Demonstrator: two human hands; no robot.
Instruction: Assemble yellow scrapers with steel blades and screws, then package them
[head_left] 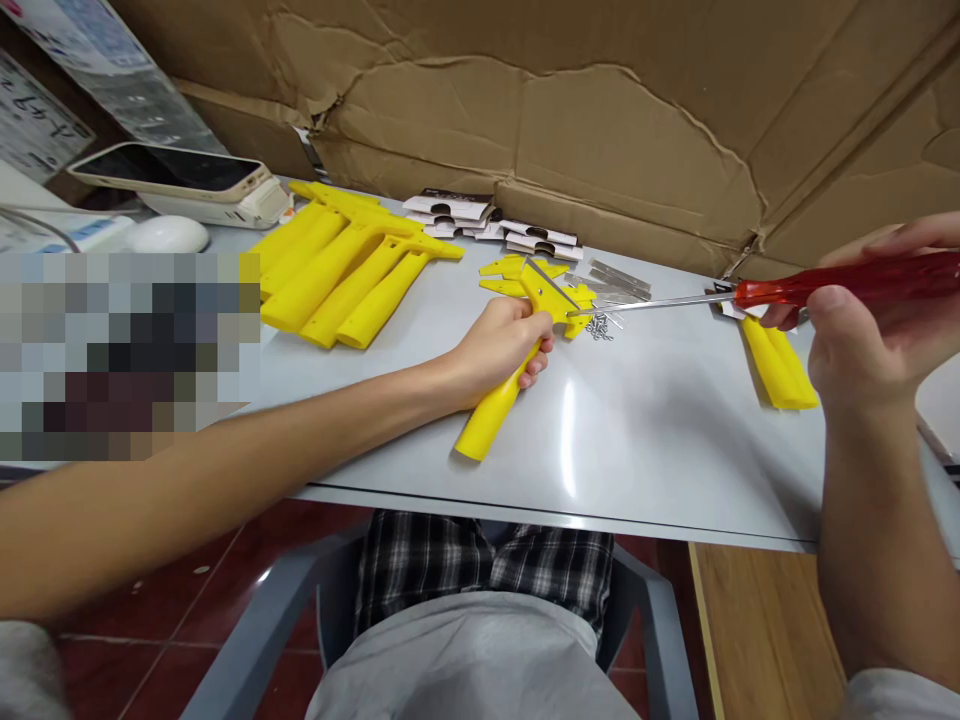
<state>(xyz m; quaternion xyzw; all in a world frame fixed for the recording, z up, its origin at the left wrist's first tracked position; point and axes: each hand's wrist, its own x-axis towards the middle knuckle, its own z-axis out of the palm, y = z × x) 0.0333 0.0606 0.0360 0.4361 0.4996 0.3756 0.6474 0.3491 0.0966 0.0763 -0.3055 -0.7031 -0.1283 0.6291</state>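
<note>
My left hand is wrapped round the handle of a yellow scraper, whose wide head points up and away from me. In my right hand is a screwdriver with a red see-through handle. Its long metal shaft reaches left, and the tip meets the scraper's head near a hole. Just behind the head lie loose yellow head plates, thin metal blades and a small heap of screws. The head partly hides some of these pieces.
Several yellow scraper handles lie in a row at the left. More yellow pieces rest at the right, near my right wrist. White cards stand along the cardboard wall. A phone and a white mouse are back left.
</note>
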